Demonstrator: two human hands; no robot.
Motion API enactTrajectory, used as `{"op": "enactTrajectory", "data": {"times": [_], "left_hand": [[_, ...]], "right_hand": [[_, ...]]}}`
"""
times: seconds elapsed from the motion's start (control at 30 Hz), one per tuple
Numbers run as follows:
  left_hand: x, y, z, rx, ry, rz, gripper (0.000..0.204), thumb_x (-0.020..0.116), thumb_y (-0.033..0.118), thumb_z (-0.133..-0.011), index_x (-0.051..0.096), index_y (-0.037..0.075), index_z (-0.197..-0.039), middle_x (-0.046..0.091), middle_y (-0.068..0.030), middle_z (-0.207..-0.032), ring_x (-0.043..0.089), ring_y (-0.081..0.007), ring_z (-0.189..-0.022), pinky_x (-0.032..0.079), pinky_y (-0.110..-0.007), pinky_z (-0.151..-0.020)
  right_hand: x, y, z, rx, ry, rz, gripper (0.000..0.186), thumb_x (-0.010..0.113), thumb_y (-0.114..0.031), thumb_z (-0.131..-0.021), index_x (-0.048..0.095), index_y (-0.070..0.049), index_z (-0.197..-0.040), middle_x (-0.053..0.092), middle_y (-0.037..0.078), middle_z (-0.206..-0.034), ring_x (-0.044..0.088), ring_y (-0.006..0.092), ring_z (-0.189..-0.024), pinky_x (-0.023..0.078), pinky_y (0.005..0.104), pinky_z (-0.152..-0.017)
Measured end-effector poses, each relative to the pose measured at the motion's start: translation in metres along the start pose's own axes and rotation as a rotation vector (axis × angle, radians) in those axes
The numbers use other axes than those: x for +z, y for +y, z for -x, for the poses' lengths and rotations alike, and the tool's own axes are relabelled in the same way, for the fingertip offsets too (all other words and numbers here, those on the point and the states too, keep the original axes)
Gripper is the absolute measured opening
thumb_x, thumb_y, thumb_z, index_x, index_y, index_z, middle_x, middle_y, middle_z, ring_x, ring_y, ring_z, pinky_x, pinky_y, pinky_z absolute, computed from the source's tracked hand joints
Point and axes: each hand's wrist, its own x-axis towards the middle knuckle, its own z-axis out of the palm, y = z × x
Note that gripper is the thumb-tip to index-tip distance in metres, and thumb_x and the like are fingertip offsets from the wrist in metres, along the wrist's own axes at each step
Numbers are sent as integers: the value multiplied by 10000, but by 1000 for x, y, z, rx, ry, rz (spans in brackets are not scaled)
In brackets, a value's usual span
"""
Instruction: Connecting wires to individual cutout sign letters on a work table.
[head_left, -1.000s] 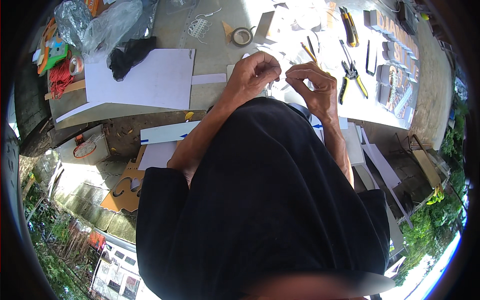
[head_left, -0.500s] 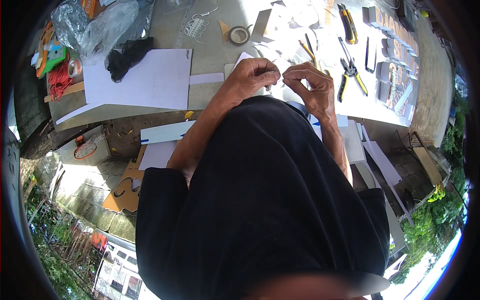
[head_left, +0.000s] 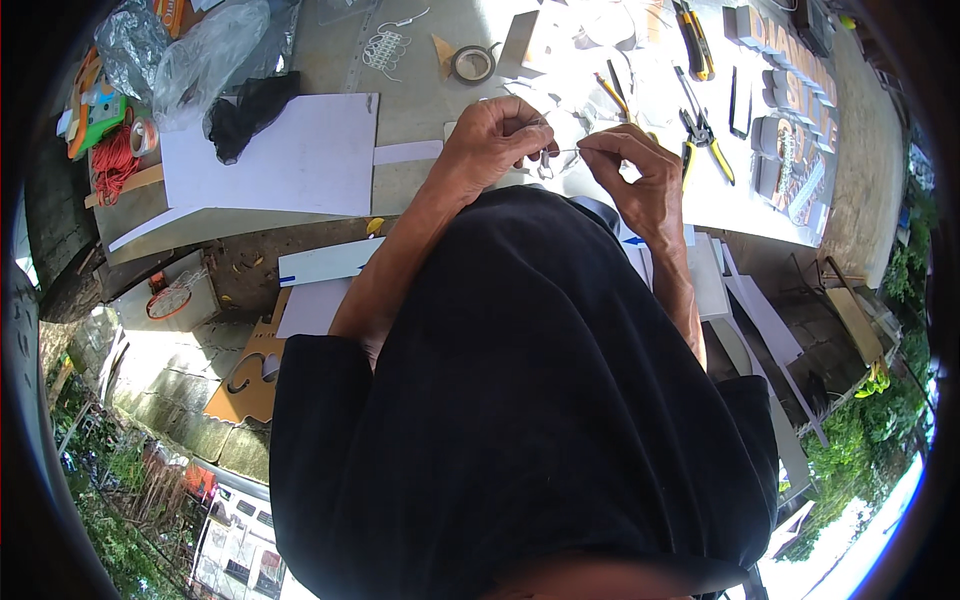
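thin strand [head_left: 566, 150] between pinched fingers [head_left: 606, 142]

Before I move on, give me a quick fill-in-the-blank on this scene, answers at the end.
1. A thin strand shows between the left hand and the ____ hand.
2. The bundled cord is coloured ____.
3. Sideways, the roll of tape lies to the ____ of the pliers.
4. The handles of the pliers are yellow and ____.

Missing words: right; red; left; black.
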Motion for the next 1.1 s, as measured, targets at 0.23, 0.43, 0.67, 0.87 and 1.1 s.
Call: {"op": "enactTrajectory", "data": {"times": [0.23,0.43,0.67,0.87,1.1], "left_hand": [[3,2,1,-12,32,-29,111,689,92,-920,684,-9,-966,712,-69,-837,589,-63,-704,448,-223,-612],[0,1,1,-21,39,-59,131,708,96,-917,683,-20,-972,710,-68,-835,617,-77,-720,471,-225,-636],[1,7,4,-50,64,-229,165,707,90,-917,694,-62,-980,714,-93,-839,672,-116,-770,523,-243,-722],[-1,8,3,-19,-27,-229,182,713,108,-912,703,-64,-971,704,-83,-813,655,-113,-751,512,-256,-711],[1,7,4,2,-53,-287,184,705,127,-922,707,-53,-962,697,-71,-796,642,-98,-747,496,-248,-704]], "right_hand": [[0,1,1,-41,1,22,119,761,0,-818,760,-28,-934,714,53,-844,612,113,-647,498,264,-593],[-1,-6,2,-81,-24,123,126,754,16,-806,759,-35,-921,718,56,-849,641,156,-687,518,298,-607],[-5,-8,-4,-274,-29,246,141,797,-23,-784,766,-52,-918,692,57,-863,659,215,-810,542,354,-708],[0,3,-6,-142,-1,59,182,817,-56,-782,796,-93,-959,685,47,-869,655,194,-831,534,330,-717],[0,9,-5,-138,-27,39,183,814,-52,-784,800,-87,-963,697,53,-894,662,188,-850,534,334,-750]]}}
